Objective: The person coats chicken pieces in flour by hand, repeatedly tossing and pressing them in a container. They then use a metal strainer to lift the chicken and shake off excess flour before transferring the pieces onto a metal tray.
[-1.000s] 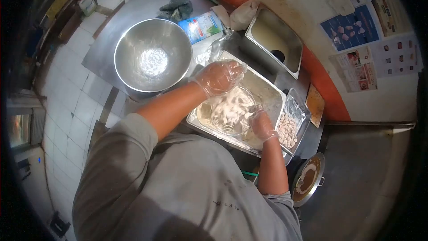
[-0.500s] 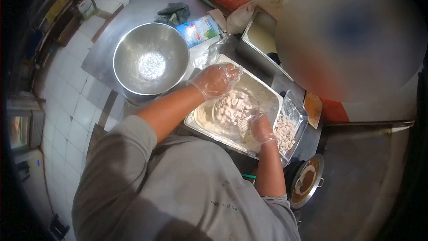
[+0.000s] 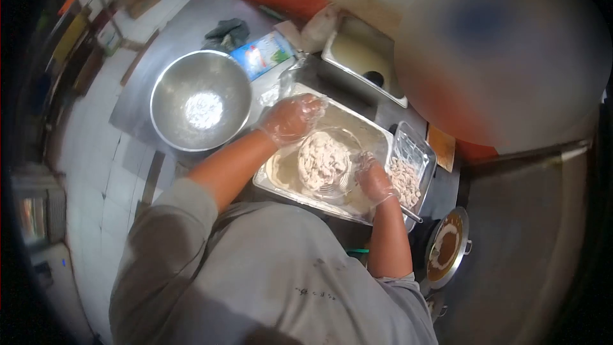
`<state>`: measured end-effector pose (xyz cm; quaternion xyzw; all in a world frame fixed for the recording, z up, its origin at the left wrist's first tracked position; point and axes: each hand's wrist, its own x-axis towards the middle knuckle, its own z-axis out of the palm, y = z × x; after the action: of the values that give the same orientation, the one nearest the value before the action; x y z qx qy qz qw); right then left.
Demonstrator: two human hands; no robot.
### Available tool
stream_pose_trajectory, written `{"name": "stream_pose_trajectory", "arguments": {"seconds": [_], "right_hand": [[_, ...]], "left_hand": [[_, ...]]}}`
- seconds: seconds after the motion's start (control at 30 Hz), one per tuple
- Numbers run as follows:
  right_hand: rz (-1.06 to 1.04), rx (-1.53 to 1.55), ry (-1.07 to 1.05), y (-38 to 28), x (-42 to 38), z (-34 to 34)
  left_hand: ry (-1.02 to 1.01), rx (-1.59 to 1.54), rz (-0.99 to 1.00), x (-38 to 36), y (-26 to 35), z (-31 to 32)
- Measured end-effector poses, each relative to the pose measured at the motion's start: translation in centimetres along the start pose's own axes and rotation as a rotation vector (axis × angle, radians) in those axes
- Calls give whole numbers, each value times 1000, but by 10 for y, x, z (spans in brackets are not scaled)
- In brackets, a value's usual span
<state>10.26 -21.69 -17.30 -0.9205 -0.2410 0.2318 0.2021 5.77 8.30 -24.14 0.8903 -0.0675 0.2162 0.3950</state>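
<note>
A metal tray (image 3: 382, 134) dusted with pale flour lies in front of me. In it, a round wire strainer (image 3: 345, 193) holds a heap of flour-coated pieces (image 3: 322, 158). My right hand (image 3: 375, 180), in a clear plastic glove, is closed at the strainer's right side. A metal handle end (image 3: 414, 216) sticks out beyond the wrist. My left hand (image 3: 294, 118), gloved likewise, is curled over the tray's upper left part, next to the strainer. Its fingertips are turned away, so what they hold is hidden.
A large steel bowl (image 3: 201, 99) stands left, near a blue-white packet (image 3: 262, 54) and a dark cloth (image 3: 228, 33). Behind is a deep pan (image 3: 364, 51) of pale liquid. To the right are a smaller tray of coated pieces (image 3: 403, 182) and a pot of brown liquid (image 3: 447, 246).
The coated pieces have shifted into a rounder heap in the strainer. Both hands remain by it, and the whole view has shifted slightly.
</note>
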Motion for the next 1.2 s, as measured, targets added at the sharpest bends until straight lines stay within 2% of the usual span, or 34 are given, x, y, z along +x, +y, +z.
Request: {"name": "stream_pose_trajectory", "arguments": {"seconds": [0.03, 0.07, 0.13, 0.2, 0.27, 0.3, 0.33, 0.4, 0.43, 0.47, 0.53, 0.57, 0.67, 0.7, 0.73, 0.8, 0.83, 0.9, 0.93, 0.97, 1.0, 1.03, 1.1, 1.13, 1.2], "right_hand": [[68, 139, 36, 7, -4, -10], [91, 153, 71, 20, -11, -22], [-130, 295, 324, 54, -32, -48], [382, 793, 373, 53, -58, -92], [222, 592, 571, 69, -79, -117], [227, 515, 677, 61, -92, -128], [235, 521, 695, 93, -93, -128], [346, -372, 637, 175, -93, -122], [258, 224, 890, 158, -84, -114], [264, 231, 897, 154, -80, -104], [610, 118, 884, 162, -74, -84], [556, -75, 896, 216, -68, -57], [441, -183, 889, 214, -83, -39], [497, -166, 1000, 211, -86, -31], [503, -161, 999, 218, -86, -28], [391, -140, 1055, 246, -89, -17], [396, -129, 1050, 244, -95, -14], [464, -95, 1190, 221, -98, -15], [296, -346, 1093, 217, -103, -16], [187, -422, 1143, 197, -102, -11], [80, -498, 1197, 175, -101, -9], [80, -467, 1183, 148, -102, -4], [9, -66, 1062, 93, -99, 13], [-40, -138, 1004, 81, -95, 25], [-155, -245, 917, 60, -89, 46]], "left_hand": [[-53, 61, -109, 2, 17, -12], [-73, 53, -71, 4, 22, -14], [28, -32, -93, 7, 24, -13], [30, -57, -30, 6, 20, -9], [47, -71, 21, 8, 21, -8], [41, -30, -11, 8, 25, -10], [41, 15, -44, 9, 28, -12], [46, 63, 31, 10, 31, -13], [52, 80, 46, 10, 31, -13], [58, 98, 60, 11, 31, -13], [39, 133, 84, 11, 29, -14], [28, 165, 101, 11, 29, -14], [24, 213, 100, 12, 31, -12], [20, 216, 104, 12, 27, -11], [25, 243, 141, 11, 21, -10], [18, 273, 181, 10, 15, -1], [-32, 285, 165, 10, 10, 3], [-87, 329, 119, 7, 10, -4], [-265, 418, -41, 9, 22, -5], [-444, 503, -203, 9, 32, -4], [-591, 570, -207, 6, 33, -1], [-741, 631, -208, 2, 36, 5], [-959, 690, -381, 5, 100, -4], [-972, 707, -379, 1, 111, 1], [-1165, 642, -483, -5, 124, 10]]}}
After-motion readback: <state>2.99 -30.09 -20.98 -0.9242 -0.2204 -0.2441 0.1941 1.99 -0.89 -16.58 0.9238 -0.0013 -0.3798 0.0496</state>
